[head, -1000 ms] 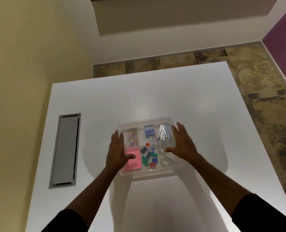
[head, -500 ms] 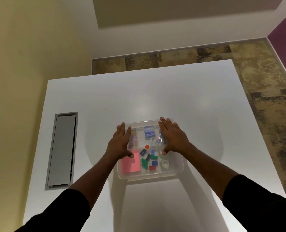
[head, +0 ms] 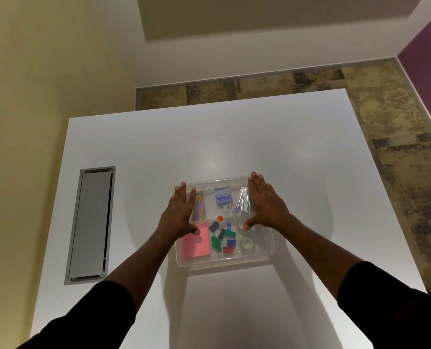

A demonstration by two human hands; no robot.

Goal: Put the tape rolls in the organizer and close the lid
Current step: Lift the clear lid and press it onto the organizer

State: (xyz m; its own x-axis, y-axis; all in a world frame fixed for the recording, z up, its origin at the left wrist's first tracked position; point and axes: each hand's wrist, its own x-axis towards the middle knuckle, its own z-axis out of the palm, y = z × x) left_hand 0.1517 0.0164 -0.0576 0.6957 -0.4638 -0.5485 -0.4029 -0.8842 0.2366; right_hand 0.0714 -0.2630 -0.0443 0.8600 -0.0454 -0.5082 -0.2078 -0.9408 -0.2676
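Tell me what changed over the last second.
Both hands slid toward the organizer's far edge: the left hand off the pink pad, the right hand uncovering the tape rolls. Palms stay flat on the clear lid; contents unmoved.

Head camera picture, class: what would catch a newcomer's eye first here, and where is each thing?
First, the two flat hands, the left hand and right hand, spread on top of the clear organizer in the middle of the white table. Next, the colour inside: a pink pad at its near left and two tape rolls at its near right. Then the grey panel set into the table's left side.
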